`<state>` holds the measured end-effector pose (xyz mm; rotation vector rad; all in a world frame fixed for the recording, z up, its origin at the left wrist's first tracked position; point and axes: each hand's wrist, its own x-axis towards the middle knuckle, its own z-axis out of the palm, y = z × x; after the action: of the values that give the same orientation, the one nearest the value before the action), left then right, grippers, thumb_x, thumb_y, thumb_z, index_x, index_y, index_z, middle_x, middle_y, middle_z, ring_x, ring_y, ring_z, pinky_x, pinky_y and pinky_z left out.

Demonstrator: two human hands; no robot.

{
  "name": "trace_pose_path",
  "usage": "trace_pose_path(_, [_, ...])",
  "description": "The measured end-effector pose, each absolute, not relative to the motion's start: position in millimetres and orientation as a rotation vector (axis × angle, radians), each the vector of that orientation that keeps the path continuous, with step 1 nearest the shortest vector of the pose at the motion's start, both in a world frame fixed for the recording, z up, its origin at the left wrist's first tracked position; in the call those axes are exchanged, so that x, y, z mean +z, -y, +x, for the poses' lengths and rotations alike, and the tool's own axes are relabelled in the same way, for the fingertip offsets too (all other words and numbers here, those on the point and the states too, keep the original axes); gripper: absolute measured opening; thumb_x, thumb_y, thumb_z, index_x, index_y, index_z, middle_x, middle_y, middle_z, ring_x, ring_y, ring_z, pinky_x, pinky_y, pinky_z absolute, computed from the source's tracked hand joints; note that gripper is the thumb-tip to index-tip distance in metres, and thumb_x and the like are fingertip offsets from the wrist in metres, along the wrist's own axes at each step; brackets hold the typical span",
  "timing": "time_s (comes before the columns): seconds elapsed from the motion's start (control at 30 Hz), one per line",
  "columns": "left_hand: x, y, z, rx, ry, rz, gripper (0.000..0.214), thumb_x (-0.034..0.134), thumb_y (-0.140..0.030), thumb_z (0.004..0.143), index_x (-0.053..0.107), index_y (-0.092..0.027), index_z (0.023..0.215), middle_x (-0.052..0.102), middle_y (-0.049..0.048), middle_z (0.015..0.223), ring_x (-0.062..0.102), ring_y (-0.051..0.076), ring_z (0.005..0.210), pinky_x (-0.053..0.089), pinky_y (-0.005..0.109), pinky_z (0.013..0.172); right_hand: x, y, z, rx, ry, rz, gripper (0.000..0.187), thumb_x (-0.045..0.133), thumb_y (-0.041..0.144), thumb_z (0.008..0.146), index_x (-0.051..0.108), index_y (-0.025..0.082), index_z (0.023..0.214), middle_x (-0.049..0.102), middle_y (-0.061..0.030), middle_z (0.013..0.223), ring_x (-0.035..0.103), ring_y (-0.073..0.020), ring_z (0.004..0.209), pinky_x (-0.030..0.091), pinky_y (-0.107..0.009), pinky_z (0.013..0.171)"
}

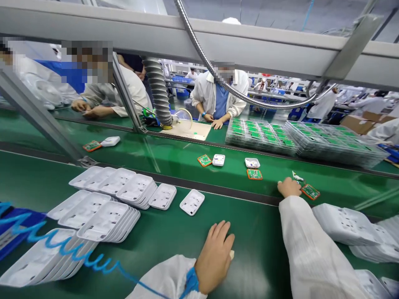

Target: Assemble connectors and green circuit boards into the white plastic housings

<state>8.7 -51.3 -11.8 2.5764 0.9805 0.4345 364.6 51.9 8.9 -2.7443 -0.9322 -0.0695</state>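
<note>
My left hand, with a blue strap at the wrist, rests palm down over the green worktop, fingers a little apart. A small cream-coloured covering or piece shows at its thumb side. Beyond it lies a single white plastic housing. My right hand reaches onto the green conveyor belt with its fingers curled; what they grip is hidden. Touching or just beyond those fingers is a small white part with thin wires. Right beside it lies a green circuit board in an orange frame.
Nested white housings stand at left, more stacks at right. Boards and small white cases lie along the belt. Clear trays of boards stand beyond. A blue coiled cord crosses the left; a metal beam spans overhead. Co-workers sit opposite.
</note>
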Motion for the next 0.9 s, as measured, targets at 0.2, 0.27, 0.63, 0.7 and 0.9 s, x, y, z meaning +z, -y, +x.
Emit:
trace_pose_path(0.2, [-12,49,10,0.393,-0.953,2.514,0.039,0.048,-0.018,0.078,0.050,-0.021,0.116,0.040,0.0094,0.136,0.030,0.028,0.129,0.026,0.049,0.107,-9,-57,401,-0.042,0.769,-2.838,0.047,0.040,0.035,0.083,0.047,0.009,0.121,0.045,-0.0263,0.118,0.042,-0.0377,0.112,0.038,-0.047,0.080])
trace_pose_path(0.27, [-14,48,11,0.391,-0.956,2.510,0.040,0.048,-0.018,0.077,0.049,-0.022,0.117,0.040,0.0094,0.136,0.030,0.028,0.129,0.027,0.050,0.106,-12,-62,406,-0.036,0.782,-2.856,0.046,0.036,0.036,0.085,0.047,0.010,0.121,0.045,-0.0260,0.118,0.042,-0.0385,0.112,0.038,-0.047,0.079])
trace_pose_path(0.63, [-12,48,10,0.377,-0.952,2.504,0.040,0.048,-0.019,0.077,0.048,-0.022,0.117,0.039,0.0087,0.136,0.029,0.028,0.129,0.023,0.049,0.108,-10,-68,385,-0.057,1.106,-2.825,0.034,0.037,0.027,0.084,0.055,0.006,0.103,0.059,-0.0210,0.091,0.058,-0.0300,0.091,0.039,-0.036,0.072])
trace_pose_path(0.7, [-10,48,9,0.394,-0.937,2.518,0.039,0.048,-0.017,0.077,0.048,-0.021,0.117,0.040,0.0088,0.134,0.029,0.027,0.129,0.023,0.049,0.108,-5,-60,368,-0.061,1.207,-2.777,0.027,0.039,0.027,0.083,0.057,0.011,0.096,0.061,-0.0151,0.084,0.059,-0.0260,0.085,0.038,-0.032,0.070])
trace_pose_path(0.9, [-9,49,8,0.476,-0.951,2.511,0.035,0.048,-0.016,0.077,0.050,-0.020,0.112,0.043,0.0084,0.129,0.032,0.025,0.126,0.024,0.046,0.108,11,2,271,-0.007,1.665,-2.411,0.008,0.044,0.025,0.076,0.051,0.020,0.077,0.056,-0.0007,0.061,0.053,-0.0163,0.061,0.030,-0.026,0.058])
